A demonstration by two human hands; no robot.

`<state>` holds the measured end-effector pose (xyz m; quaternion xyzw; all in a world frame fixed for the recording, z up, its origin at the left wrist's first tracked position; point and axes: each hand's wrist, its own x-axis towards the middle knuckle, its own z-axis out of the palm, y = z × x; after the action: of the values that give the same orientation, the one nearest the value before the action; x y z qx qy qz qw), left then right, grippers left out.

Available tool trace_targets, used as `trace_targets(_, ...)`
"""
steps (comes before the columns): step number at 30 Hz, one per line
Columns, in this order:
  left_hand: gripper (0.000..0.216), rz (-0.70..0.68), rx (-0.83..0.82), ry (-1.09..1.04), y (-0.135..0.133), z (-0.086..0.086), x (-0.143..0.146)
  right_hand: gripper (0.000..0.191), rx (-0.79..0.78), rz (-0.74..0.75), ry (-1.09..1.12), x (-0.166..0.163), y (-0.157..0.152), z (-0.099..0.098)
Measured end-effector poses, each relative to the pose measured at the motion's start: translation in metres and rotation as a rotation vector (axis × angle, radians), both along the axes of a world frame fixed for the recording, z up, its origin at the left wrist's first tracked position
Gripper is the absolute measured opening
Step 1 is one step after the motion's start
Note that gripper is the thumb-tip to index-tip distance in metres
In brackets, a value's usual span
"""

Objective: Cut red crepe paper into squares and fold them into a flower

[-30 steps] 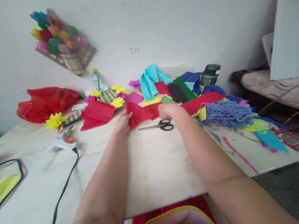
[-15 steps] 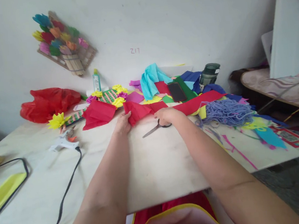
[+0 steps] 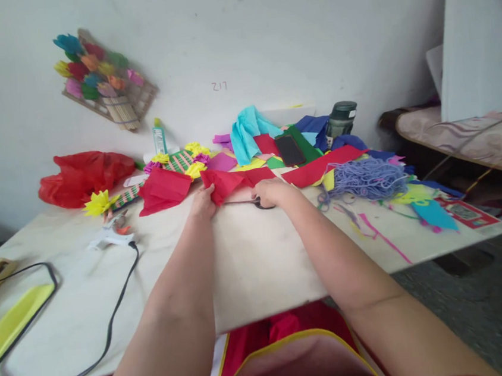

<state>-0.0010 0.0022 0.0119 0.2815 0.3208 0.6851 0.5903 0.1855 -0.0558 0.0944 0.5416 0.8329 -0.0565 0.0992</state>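
My left hand (image 3: 204, 202) is closed, thumb up, on the lower left edge of a piece of red crepe paper (image 3: 221, 185). A pair of scissors (image 3: 240, 202) with black handles is in my right hand (image 3: 270, 192), its fingers curled at the handles. The blades point left, just below the red paper and close to my left hand. Whether they are parted I cannot tell. Left of my left hand lies a separate red crepe paper piece (image 3: 164, 190). A long red strip (image 3: 324, 166) extends to the right behind my right hand.
A white glue gun (image 3: 112, 232) with a black cord (image 3: 109, 334) lies at the left. Bluish-purple yarn (image 3: 367, 179), a phone (image 3: 289, 150), a dark bottle (image 3: 341, 120) and coloured paper crowd the back right. A red plastic bag (image 3: 86, 178) sits at the back left.
The scissors have swung from slanting down-left to nearly level, their tips now nearer my left hand and the red paper. The whole view has shifted slightly.
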Motion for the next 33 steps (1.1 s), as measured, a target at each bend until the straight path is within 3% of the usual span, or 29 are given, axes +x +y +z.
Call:
trace_targets(3, 0.016, 0.008, 0.012, -0.016, 0.001, -0.002, 0.0, 0.048, -0.016, -0.034, 0.028, -0.001, -0.001, 0.005)
trace_targets(6, 0.017, 0.0, 0.027, -0.014, 0.002, -0.005, -0.001, 0.038, -0.082, -0.035, 0.063, 0.004, 0.003, 0.003)
trace_targets(9, 0.018, 0.019, 0.025, -0.025, 0.001, -0.005, -0.001, 0.024, -0.205, -0.06, 0.167, 0.015, 0.009, -0.003)
trace_targets(15, 0.021, 0.075, -0.037, -0.06, -0.001, 0.002, 0.0, 0.017, -0.492, -0.12, 0.513, 0.035, 0.016, -0.014)
trace_targets(21, 0.021, 0.072, -0.057, -0.083, -0.004, 0.002, 0.0, 0.031, -0.625, -0.072, 0.665, 0.035, 0.011, -0.01)
trace_targets(33, 0.024, 0.117, -0.147, -0.18, -0.006, 0.01, 0.012, 0.053, -0.629, -0.049, 0.834, 0.025, 0.012, -0.019)
